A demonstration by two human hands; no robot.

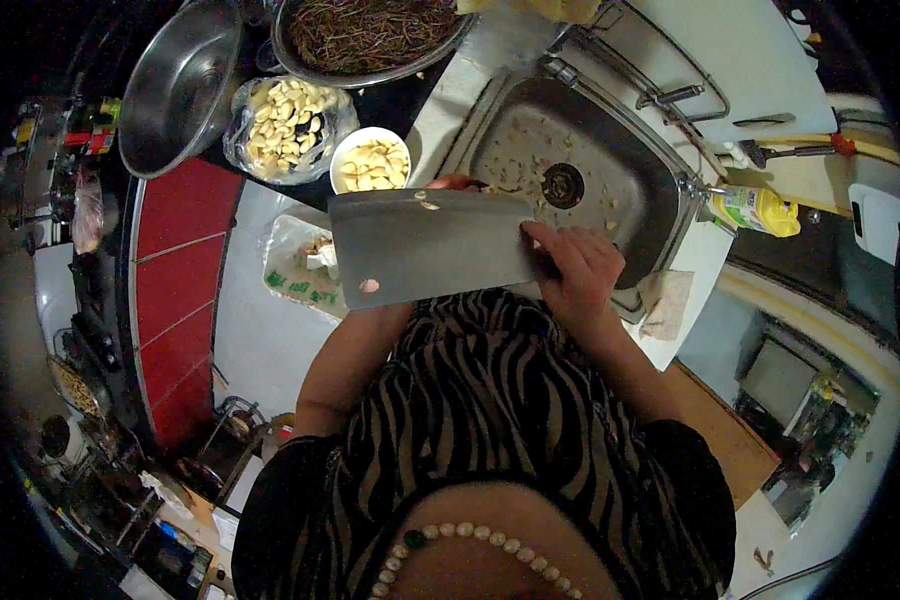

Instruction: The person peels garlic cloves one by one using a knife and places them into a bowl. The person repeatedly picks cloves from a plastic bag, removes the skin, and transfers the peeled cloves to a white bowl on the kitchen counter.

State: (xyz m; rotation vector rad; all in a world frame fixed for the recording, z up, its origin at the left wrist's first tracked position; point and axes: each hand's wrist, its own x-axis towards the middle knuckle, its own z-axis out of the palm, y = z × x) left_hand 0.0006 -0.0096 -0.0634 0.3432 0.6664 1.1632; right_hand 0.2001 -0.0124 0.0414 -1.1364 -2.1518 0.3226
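Observation:
My right hand (581,262) grips the handle end of a broad metal cleaver (435,244), its wide blade held flat towards the camera over my lap and the sink's near edge. A garlic-like sliver clings near the blade's upper edge. My left hand (451,182) is mostly hidden behind the blade; only part of it shows above the edge, close to a small dark thing. Just beyond the blade's left corner stands a white bowl (375,166) of peeled garlic cloves. Beside it is a clear plastic bag (236,150) with more peeled cloves.
Scraps lie in the steel sink (517,142) around its drain. A large steel basin (187,82) and a bowl of thin brown stems (375,37) stand at the back. A plastic bag with scraps (289,285) hangs or lies left of the blade. A yellow bottle (765,212) stands right of the sink.

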